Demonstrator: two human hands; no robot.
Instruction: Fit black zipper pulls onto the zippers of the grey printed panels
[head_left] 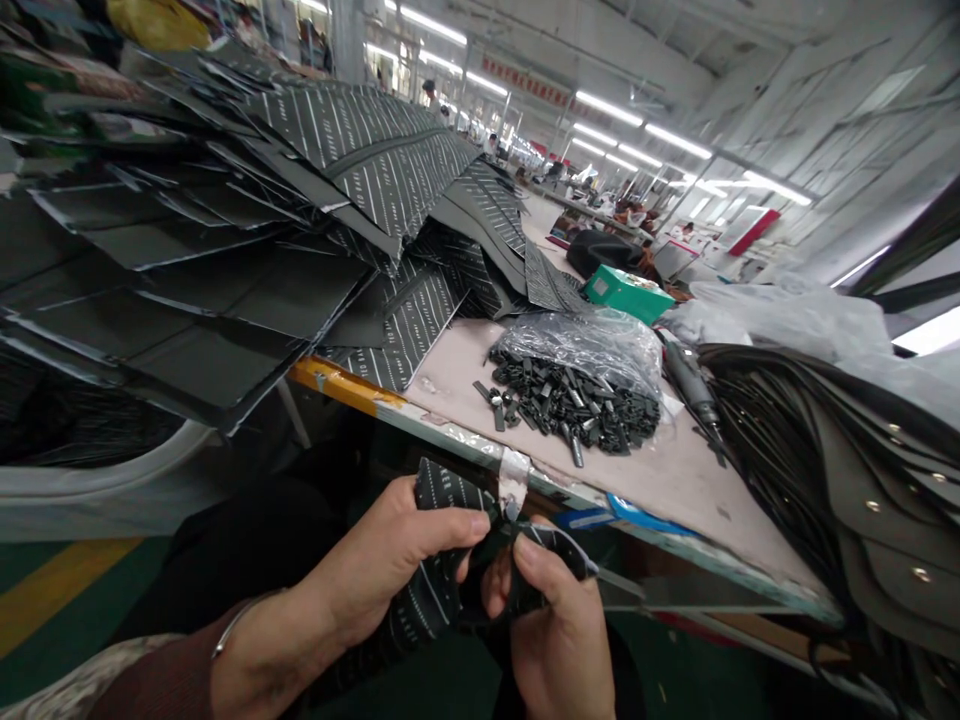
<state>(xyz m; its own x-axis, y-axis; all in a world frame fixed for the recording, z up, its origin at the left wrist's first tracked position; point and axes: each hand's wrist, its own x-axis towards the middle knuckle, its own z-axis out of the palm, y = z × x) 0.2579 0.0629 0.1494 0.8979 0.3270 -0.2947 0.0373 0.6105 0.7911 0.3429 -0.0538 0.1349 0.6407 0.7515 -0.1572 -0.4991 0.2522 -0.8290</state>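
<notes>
Both hands pinch one dark printed fabric piece (424,600) in front of the table edge. My left hand (405,540) grips its left part, thumb on top, with a folded flap rising behind the fingers. Close beside it, my right hand (559,610) is closed on the right part, thumb pressed down near a pale-edged strip. Between the two thumbs is a small dark spot whose details I cannot make out. On the table just beyond lies a heap of small dark zipper-pull-like pieces (577,400), partly under a clear plastic bag (592,340).
Stacked dark fabric panels (225,290) with white printed lines cover the table's left side. A green box (628,293) stands at the back. To the right are a dark pen-shaped tool (694,385) and a pile of grey-brown straps with metal studs (840,470).
</notes>
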